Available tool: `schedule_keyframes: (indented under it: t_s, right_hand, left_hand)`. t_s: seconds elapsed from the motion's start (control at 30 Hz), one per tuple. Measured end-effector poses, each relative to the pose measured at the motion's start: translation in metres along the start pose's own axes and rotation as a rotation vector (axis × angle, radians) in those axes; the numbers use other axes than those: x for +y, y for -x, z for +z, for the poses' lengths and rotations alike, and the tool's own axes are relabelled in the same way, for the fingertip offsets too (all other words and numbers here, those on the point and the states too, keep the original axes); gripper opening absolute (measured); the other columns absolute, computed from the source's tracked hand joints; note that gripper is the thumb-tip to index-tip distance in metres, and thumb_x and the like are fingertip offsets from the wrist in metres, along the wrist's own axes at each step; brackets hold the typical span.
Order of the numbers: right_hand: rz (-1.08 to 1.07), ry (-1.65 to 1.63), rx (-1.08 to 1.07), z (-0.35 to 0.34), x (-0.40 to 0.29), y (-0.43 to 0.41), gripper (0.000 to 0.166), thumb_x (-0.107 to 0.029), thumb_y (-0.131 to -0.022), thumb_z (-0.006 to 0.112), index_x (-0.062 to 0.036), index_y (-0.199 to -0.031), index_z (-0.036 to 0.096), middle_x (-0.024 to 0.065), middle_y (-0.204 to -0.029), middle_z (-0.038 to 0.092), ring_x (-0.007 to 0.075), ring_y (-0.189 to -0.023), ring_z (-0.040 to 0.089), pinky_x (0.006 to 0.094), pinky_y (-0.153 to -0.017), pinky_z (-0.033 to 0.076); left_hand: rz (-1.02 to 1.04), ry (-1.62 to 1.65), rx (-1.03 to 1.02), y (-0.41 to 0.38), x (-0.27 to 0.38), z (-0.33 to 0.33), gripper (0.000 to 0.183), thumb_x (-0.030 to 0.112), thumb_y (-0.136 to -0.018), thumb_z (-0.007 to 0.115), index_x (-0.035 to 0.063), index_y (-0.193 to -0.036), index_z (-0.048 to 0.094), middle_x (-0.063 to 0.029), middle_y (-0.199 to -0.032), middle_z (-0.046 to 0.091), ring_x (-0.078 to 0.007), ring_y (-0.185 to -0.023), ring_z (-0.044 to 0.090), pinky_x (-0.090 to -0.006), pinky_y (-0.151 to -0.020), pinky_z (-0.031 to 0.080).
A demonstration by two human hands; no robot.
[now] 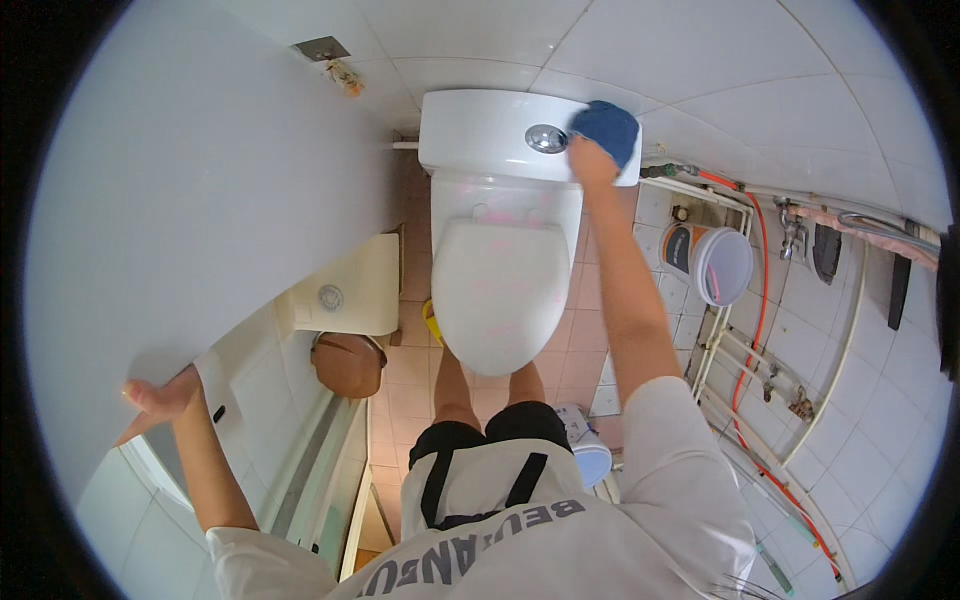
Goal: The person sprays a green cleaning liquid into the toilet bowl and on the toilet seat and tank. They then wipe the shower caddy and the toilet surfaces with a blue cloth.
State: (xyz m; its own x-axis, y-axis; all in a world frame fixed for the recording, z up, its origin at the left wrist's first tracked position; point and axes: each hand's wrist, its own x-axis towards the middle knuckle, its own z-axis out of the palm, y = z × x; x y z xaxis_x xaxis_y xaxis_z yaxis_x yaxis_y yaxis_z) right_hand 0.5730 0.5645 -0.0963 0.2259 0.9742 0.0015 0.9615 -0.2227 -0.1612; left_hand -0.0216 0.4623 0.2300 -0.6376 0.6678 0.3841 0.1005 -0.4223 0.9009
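Note:
My right hand [595,162] grips a blue cloth [609,129], which lies against the right end of the toilet tank lid [480,135]. Just left of the cloth sits the round chrome flush button [546,139]. Below the tank, the white toilet seat cover [501,292] is down and carries faint pink streaks. Far to the left, my left hand [161,397] rests at the lower edge of a large pale panel [217,165], thumb spread away from the fingers. Part of that hand is hidden behind the panel's edge.
A white bucket [724,266] with a pink item inside stands at the right, near an orange hose [763,277] and wall pipes. A brown lidded bin [349,365] is at the left beside a cream box [360,289]. Another bucket [589,454] stands by my legs.

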Motion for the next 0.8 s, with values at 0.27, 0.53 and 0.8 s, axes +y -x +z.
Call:
schedule_keyframes:
  t_s: [0.27,0.53,0.8]
  right_hand:
    - [-0.396,-0.203,0.331,-0.083,-0.141,0.002,0.023,-0.023,-0.068,0.060,-0.0084,-0.085,0.066,0.0147,-0.088,0.064,0.0333,-0.085,0.060,0.0467,-0.078,0.045]
    - [-0.250,-0.094,0.348,-0.049,-0.039,0.000,0.023,-0.018,-0.072,0.057,-0.0076,-0.091,0.067,0.0150,-0.091,0.065,0.0333,-0.085,0.061,0.0436,-0.077,0.047]
    - [-0.697,-0.149,0.180,-0.085,-0.156,0.027,0.029,-0.018,-0.080,0.055,-0.0105,-0.107,0.063,0.0158,-0.110,0.061,0.0340,-0.106,0.055,0.0477,-0.095,0.039]
  left_hand:
    - [-0.001,-0.034,-0.251,-0.045,-0.037,-0.091,0.040,0.026,-0.076,0.050,0.0106,-0.111,0.041,-0.0076,-0.101,0.051,-0.0183,-0.090,0.053,-0.0369,-0.076,0.050]
    - [0.150,-0.091,-0.173,-0.013,-0.027,-0.035,0.041,0.025,-0.076,0.053,0.0119,-0.112,0.038,-0.0042,-0.096,0.047,-0.0154,-0.090,0.049,-0.0344,-0.081,0.046]
    - [0.200,-0.128,-0.139,-0.010,-0.024,-0.017,0.045,0.023,-0.076,0.054,0.0123,-0.114,0.033,-0.0023,-0.092,0.044,-0.0128,-0.088,0.045,-0.0310,-0.083,0.044]
